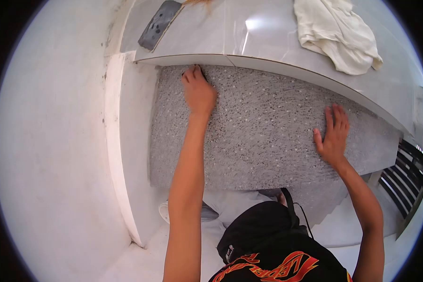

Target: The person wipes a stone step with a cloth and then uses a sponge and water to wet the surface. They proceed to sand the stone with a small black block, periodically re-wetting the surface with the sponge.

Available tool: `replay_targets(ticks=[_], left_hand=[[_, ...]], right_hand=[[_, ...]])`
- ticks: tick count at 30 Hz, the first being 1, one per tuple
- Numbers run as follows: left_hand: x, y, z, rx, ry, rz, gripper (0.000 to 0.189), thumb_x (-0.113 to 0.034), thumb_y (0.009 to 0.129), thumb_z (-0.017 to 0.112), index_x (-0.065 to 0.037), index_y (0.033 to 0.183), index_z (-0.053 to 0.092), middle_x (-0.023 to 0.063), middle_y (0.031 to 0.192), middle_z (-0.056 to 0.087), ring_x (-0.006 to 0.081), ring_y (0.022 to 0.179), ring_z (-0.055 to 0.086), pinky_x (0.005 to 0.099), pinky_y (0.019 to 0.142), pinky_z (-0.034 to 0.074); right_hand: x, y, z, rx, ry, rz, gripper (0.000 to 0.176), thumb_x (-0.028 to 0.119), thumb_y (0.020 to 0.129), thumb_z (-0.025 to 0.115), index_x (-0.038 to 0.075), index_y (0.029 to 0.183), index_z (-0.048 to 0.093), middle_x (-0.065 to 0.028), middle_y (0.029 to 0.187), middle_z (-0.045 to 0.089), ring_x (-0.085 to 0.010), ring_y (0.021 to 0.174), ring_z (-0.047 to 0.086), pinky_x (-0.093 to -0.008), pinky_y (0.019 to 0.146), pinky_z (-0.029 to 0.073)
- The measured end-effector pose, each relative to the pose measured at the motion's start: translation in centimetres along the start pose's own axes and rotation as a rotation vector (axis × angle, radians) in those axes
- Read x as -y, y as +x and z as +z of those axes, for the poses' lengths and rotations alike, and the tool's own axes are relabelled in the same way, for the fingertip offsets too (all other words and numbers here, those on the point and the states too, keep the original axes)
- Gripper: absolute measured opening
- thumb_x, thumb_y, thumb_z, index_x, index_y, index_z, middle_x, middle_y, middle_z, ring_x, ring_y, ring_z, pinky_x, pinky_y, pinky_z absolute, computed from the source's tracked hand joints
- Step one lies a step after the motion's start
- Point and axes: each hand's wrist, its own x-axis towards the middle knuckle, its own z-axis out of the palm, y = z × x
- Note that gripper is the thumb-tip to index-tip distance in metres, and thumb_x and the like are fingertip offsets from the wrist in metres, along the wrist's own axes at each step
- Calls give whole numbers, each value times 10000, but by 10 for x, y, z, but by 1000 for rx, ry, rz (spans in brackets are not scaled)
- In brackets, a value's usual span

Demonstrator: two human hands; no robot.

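Observation:
A grey speckled stone step lies below a white tiled ledge. My left hand is at the step's far edge, close against the ledge's front face. Its fingers are curled, with a sliver of something dark at the fingertips that I cannot make out. Farther right, my right hand rests on the stone with its fingers stretched out and the thumb apart, holding nothing.
A cream cloth lies crumpled on the ledge, with a dark spotted flat piece at its left end. White wall rises on the left. Black railing bars stand at the right, and a black bag hangs before my body.

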Motion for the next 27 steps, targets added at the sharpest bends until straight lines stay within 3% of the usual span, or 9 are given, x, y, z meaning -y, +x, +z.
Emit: replay_targets(ticks=[4,7,9,12,13,15,22,24,27], left_hand=[[-20,-10,2,41,-68,47,454,20,732,476,58,1184,478,193,1196,477,400,1113,421,441,939,387],[-69,-23,18,-51,-66,-87,439,17,733,482,51,1170,485,198,1186,479,402,1112,421,434,956,376],[-104,-49,19,-1,-84,246,422,27,729,479,45,1151,490,195,1168,481,385,1112,426,435,947,382],[-87,-49,10,97,-272,389,372,10,765,490,33,1136,501,182,1159,486,373,1100,440,428,930,392],[-79,-46,4,90,-270,389,372,10,765,490,33,1136,501,182,1159,486,373,1100,440,428,930,392],[-67,-44,-4,34,-284,191,313,-42,826,507,18,1133,512,166,1157,493,368,1088,455,421,914,401],[-65,-39,-1,44,-191,67,297,-111,877,506,10,1148,520,166,1180,490,351,1075,469,421,895,414],[-66,-35,9,-99,-72,85,308,-112,875,506,26,1150,516,170,1200,490,348,1082,464,418,889,413],[-76,-38,17,-144,-75,-2,308,-92,864,489,40,1141,516,176,1210,490,350,1093,453,431,919,388]], right_hand=[[1,2,2,6,25,-15,604,296,818,546,-5,1316,382,-206,1393,311,-391,1311,249,-530,1064,173],[0,-2,2,-6,29,2,606,308,810,563,-3,1303,394,-205,1387,312,-388,1308,250,-532,1062,175],[-2,1,0,-20,23,-13,602,309,811,562,-4,1298,399,-205,1384,314,-387,1305,254,-530,1062,176],[-2,1,0,-29,34,-18,597,313,811,563,-4,1292,407,-205,1376,322,-385,1300,261,-527,1060,182],[-2,2,1,-36,36,-23,596,314,812,564,-3,1291,409,-205,1372,326,-384,1297,265,-527,1057,186],[-2,-2,0,-35,35,-7,596,315,812,565,-3,1291,410,-204,1367,330,-382,1294,269,-527,1055,190],[-2,1,1,-36,34,-24,608,323,796,580,7,1289,415,-203,1358,336,-376,1289,280,-524,1048,203],[-3,-1,0,-39,28,-18,611,325,792,583,9,1287,416,-203,1355,338,-374,1288,281,-523,1047,204],[-2,0,-1,-29,35,-7,607,321,789,585,8,1283,420,-200,1353,340,-372,1286,285,-523,1047,205]])
